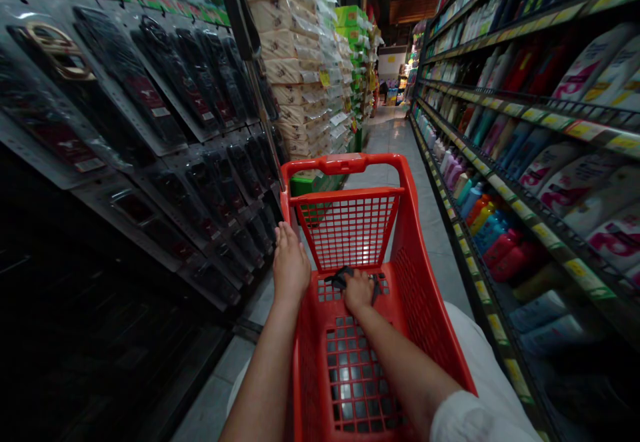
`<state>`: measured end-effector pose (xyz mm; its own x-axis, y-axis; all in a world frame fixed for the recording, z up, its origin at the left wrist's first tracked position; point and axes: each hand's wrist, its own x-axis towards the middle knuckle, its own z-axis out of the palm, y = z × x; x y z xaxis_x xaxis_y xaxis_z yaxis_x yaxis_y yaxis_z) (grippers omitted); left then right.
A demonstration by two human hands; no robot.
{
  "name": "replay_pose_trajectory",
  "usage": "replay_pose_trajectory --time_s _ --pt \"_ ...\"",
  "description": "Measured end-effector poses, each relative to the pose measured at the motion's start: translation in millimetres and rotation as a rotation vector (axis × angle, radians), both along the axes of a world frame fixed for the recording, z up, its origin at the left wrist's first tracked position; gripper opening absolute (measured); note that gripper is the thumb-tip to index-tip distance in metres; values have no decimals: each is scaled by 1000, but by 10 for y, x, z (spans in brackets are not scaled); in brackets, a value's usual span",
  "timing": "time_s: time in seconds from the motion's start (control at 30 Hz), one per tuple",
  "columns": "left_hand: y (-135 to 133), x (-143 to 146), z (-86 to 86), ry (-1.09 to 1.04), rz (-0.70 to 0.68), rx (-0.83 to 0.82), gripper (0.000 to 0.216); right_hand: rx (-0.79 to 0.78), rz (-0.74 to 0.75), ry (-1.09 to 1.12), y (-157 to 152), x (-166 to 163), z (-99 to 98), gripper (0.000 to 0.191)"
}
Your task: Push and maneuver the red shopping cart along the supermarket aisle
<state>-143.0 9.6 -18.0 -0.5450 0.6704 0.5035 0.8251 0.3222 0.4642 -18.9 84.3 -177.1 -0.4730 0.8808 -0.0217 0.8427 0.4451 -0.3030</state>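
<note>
Your right hand (pixel 358 291) covers most of the dark item (pixel 344 275) in the red basket (pixel 430 309); what it is cannot be told. Your left hand (pixel 290 265) hides the basket rim beneath it. The bottom edge cuts off the basket's near end and both forearms. Labels on the right shelf bottles (pixel 575 175) are blurred. The hanging packs (pixel 165 82) at left are too dark to identify.
</note>
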Motion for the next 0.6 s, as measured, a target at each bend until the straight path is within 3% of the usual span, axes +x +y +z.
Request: replay_pose_trajectory --time_s 0.1,0.17,0.37,0.43,0.6 --pt "-7 6 -7 13 -1 7 60 -76 195 27 -177 -394 17 44" --pt "-15 -4 -20 15 -10 22 60 -106 309 38 -239 -470 19 42" --pt "-30 -12 -68 3 -30 66 60 -41 664 80 -153 -114 -27 43" --pt "-29 -3 -79 -2 -39 79 61 -38 620 71 -135 -172 -16 45" --pt "-28 -7 -86 -43 -48 69 60 -119 335 34 -188 -598 75 38"
